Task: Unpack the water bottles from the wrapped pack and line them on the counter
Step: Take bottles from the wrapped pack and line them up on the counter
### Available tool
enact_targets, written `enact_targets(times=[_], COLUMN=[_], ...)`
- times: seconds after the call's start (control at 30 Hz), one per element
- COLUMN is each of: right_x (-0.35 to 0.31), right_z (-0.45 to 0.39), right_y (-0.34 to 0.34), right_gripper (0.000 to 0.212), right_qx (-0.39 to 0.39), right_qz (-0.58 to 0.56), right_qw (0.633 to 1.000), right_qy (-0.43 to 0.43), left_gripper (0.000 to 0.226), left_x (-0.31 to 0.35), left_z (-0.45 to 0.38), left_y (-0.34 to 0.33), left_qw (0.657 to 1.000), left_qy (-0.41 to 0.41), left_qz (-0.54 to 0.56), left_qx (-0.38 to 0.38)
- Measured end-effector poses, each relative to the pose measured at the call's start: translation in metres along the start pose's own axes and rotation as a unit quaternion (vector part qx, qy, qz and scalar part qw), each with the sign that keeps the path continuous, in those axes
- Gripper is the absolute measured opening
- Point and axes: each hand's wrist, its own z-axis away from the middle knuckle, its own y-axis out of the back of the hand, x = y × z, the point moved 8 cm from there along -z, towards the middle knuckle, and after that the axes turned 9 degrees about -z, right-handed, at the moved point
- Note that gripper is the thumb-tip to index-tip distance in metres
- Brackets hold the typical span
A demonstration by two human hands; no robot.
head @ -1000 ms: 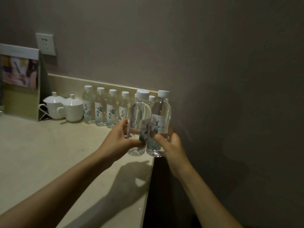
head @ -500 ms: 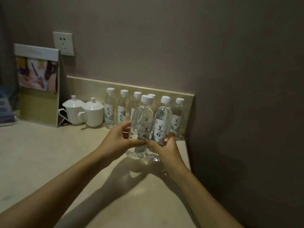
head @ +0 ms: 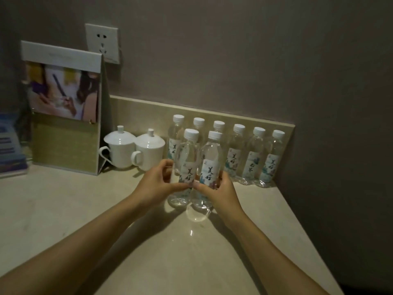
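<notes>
We hold two water bottles upright, side by side, on the counter (head: 63, 209).
Our left hand (head: 156, 184) grips the left bottle (head: 187, 165); our right hand (head: 220, 193) grips the right bottle (head: 210, 167); six bottles (head: 253, 158) line the far backsplash; two lidded cups (head: 136, 149) stand left.

Near counter (head: 170, 262) open; far edge blocked by bottle row (head: 238, 154), two lidded cups (head: 136, 150), card stand (head: 63, 107) far left.

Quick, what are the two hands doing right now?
Left hand: fingers curled round the left front bottle, holding it.
Right hand: fingers curled round the right front bottle, holding it.
</notes>
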Motion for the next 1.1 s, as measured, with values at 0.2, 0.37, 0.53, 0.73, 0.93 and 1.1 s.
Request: enact_targets(times=[0.2, 0.37, 0.53, 0.73, 0.93, 1.1], right_x=[0.005, 0.01, 0.01, 0.009, 0.005, 0.006], right_z=[-0.015, -0.024, -0.019, -0.024, -0.032, -0.037], right_y=[-0.011, -0.013, -0.016, -0.013, -0.014, -0.015], right_gripper=[0.066, 0.078, 0.089, 0.064, 0.059, 0.06], right_qx=[0.019, 0.074, 0.072, 0.079, 0.104, 0.115], right_qz=[0.076, 0.147, 0.335, 0.359, 0.368, 0.357], right_qw=[0.997, 0.985, 0.939, 0.93, 0.924, 0.927], right_qy=[0.029, 0.056, 0.036, 0.015, -0.002, -0.01], left_gripper=[0.053, 0.053, 0.065, 0.056, 0.043, 0.045], left_x=[-0.012, -0.013, -0.016, -0.02, -0.026, -0.026], left_z=[-0.014, -0.029, -0.032, -0.038, -0.048, -0.052], left_y=[0.009, 0.008, 0.01, 0.006, 0.003, 0.0], left_qw=[0.999, 0.994, 0.981, 0.982, 0.977, 0.97], left_qy=[-0.034, -0.052, -0.041, -0.011, -0.014, -0.032], left_qz=[-0.02, -0.098, -0.181, -0.168, -0.192, -0.214], left_qx=[-0.016, -0.002, 0.056, 0.085, 0.095, 0.115])
